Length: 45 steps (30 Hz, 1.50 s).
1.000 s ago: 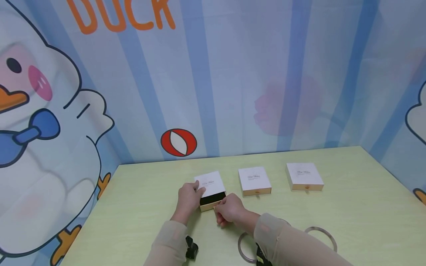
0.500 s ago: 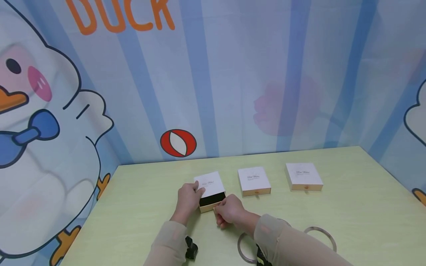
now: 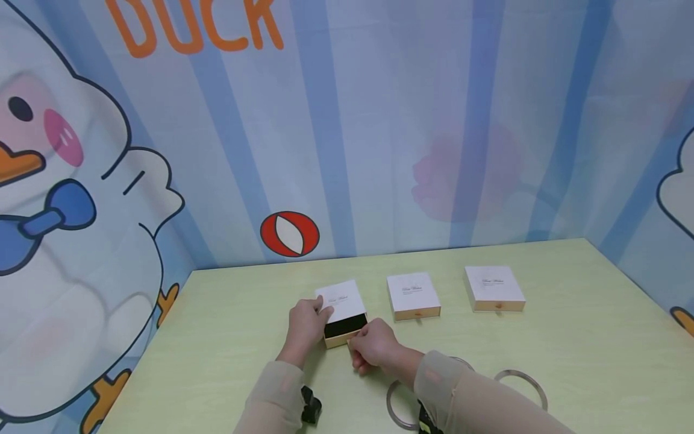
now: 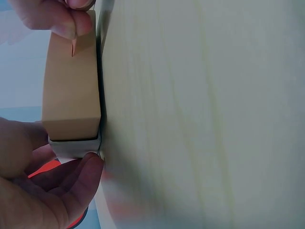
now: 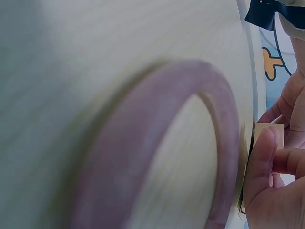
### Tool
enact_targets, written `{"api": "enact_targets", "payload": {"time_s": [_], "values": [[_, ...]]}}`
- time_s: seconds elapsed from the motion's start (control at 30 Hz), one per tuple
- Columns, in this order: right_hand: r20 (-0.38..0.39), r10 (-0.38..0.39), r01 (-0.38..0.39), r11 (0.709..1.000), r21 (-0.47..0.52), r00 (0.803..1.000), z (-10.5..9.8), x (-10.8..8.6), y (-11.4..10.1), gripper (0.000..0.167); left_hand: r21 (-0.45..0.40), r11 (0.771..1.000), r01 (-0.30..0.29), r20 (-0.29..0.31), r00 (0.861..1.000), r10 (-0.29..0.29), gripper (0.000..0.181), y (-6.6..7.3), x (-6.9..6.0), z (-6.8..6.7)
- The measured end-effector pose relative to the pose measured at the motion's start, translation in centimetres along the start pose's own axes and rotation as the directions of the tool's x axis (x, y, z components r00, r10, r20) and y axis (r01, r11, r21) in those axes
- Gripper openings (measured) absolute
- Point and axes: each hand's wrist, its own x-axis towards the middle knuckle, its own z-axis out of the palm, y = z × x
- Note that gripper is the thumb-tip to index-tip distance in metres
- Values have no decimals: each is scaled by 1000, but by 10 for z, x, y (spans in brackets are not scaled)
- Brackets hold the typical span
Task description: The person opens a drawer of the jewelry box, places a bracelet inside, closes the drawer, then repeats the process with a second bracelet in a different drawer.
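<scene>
In the head view a white drawer-style gift box lies on the table, its tan drawer partly pulled out toward me and showing black inside. My left hand grips the white sleeve by its left side, thumb on top. The left wrist view has that hand's fingers around the sleeve end. With its fingertips, my right hand pinches the small ribbon pull tab on the drawer front. Two similar boxes, a middle one and a right one, stand closed to the right.
Bangles lie beneath and beside my right forearm: one on the left, one on the right. One bangle looms large in the right wrist view. The pale table meets a printed blue cloth backdrop behind the boxes.
The drawer has slid very slightly farther out toward me. Both hands keep their hold with almost no movement, and the view has shifted a little.
</scene>
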Motion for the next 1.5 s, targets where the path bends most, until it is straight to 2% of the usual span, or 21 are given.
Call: {"api": "enact_targets", "payload": {"time_s": [0.63,0.93,1.5], "values": [[9,13,-13,1000,2,1000,0,-1,0,23,-6,1000,30,20,999,-30,44,1,0,0],[2,-11,11,1000,19,1000,0,-3,1,22,-7,999,40,14,999,-40,42,0,1,1],[-3,17,-17,1000,-3,1000,0,-5,2,22,-13,998,64,28,998,-64,43,0,1,1]]}}
